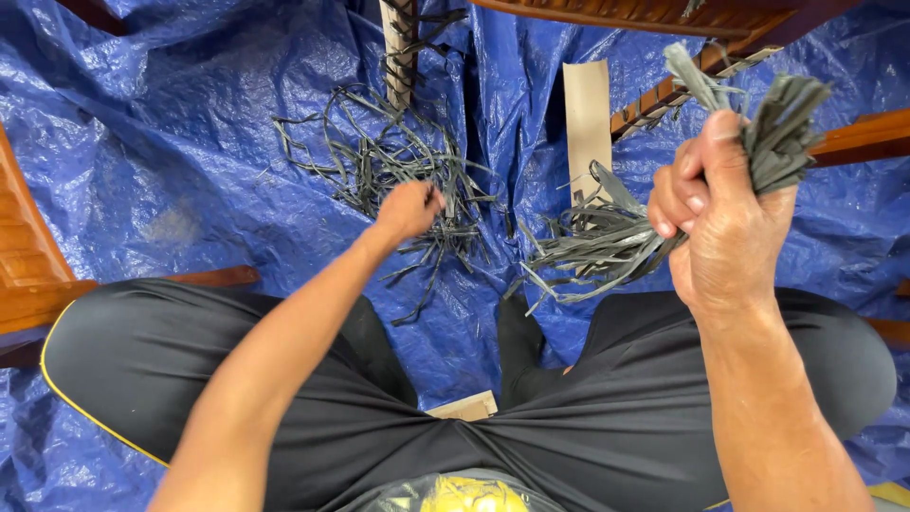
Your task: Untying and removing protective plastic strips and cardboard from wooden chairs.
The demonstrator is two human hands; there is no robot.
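Right hand [716,213]: gripping a gathered bundle of grey strips [664,204], fist shut round the middle, thumb pressing across, ends fanning out above and below the fist. Holding it raised and clear of the ground, apparently for keeping the collected strips together and out of the loose ones.

Left hand [409,209]: reaching forward and down, fingers curled into a pile of loose grey strips [379,156]. Pinching at least one strand, by the look of it; exact grip hidden by the knuckles, so cannot tell whether one or several are being held.

Lying just beyond and around the left hand: the tangled pile, spreading over a blue tarpaulin [161,161], seemingly laid for catching scraps. Standing between the two hands, further out: a tan cardboard piece [588,114]. Beyond the right hand: dark wooden furniture rails [858,137], strips hanging from one. Nearer than both hands: black trousers [607,417], legs folded, sitting on the tarpaulin.
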